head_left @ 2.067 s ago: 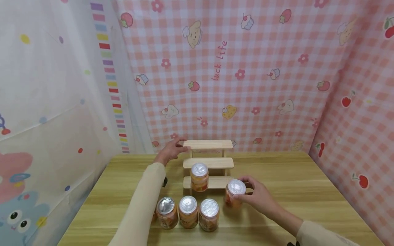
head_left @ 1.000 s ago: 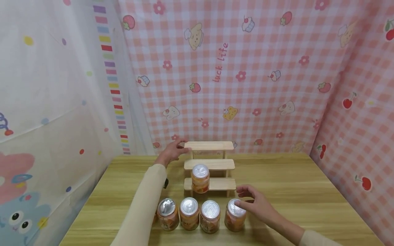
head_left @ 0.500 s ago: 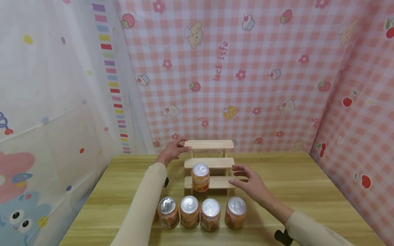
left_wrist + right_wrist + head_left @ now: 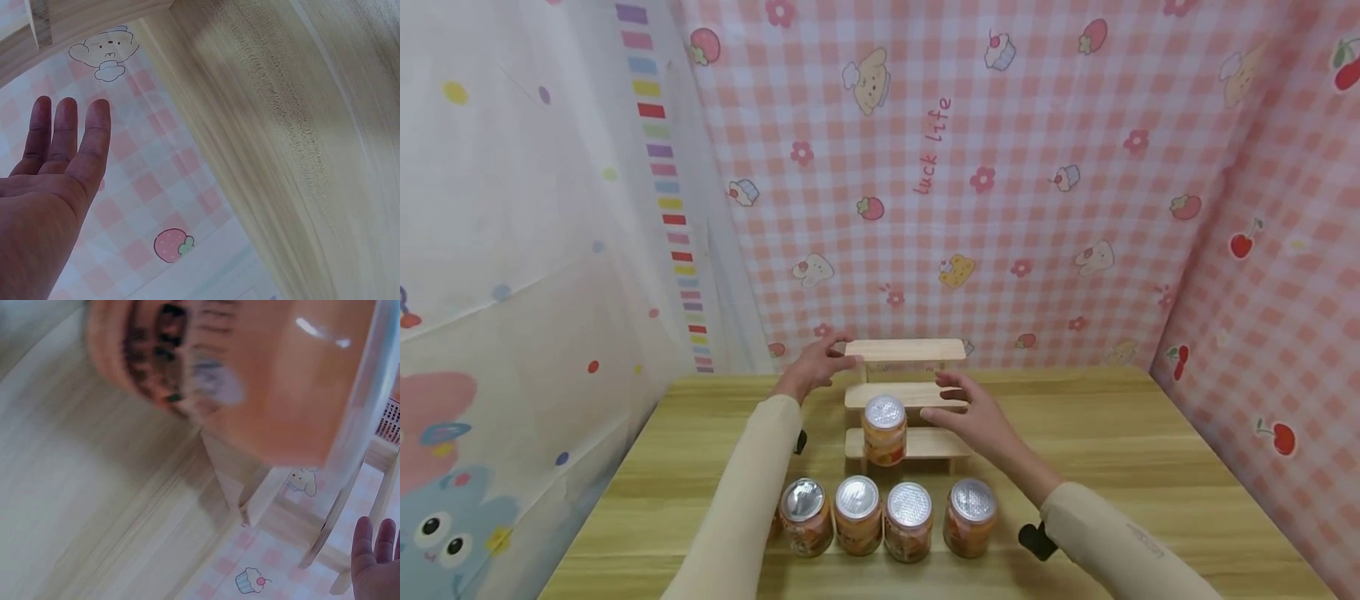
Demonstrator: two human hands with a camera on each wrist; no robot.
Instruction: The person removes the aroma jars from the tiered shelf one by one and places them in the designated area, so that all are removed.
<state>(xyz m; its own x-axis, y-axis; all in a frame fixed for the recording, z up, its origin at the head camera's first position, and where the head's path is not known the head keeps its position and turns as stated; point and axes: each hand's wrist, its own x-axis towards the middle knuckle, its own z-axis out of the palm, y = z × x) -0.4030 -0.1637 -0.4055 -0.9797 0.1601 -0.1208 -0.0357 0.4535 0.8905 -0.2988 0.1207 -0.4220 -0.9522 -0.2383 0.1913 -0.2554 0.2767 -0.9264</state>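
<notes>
A three-tier wooden display shelf (image 4: 906, 350) stands at the back of the table. My left hand (image 4: 814, 367) holds the left end of its top tier between thumb and forefinger; the other fingers stretch out in the left wrist view. One jar (image 4: 885, 433) with a silver lid and orange contents stands upright on the left part of the lowest tier. My right hand (image 4: 973, 414) hovers in front of the middle tier, right of that jar, its fingers parted with nothing between them. Large and blurred, a jar (image 4: 237, 375) fills the top of the right wrist view.
In front of the shelf stand several similar jars in a row: one (image 4: 807, 518), another (image 4: 858, 517), a third (image 4: 908, 523) and, slightly apart, a right-hand jar (image 4: 970, 518). Part of another shows behind the left sleeve (image 4: 737, 492). A pink checked cloth (image 4: 1037, 208) hangs behind.
My right hand set its jar down at the right end of the front row, let go, then rose and moved left toward the jar on the lowest tier. The left hand stayed put.
</notes>
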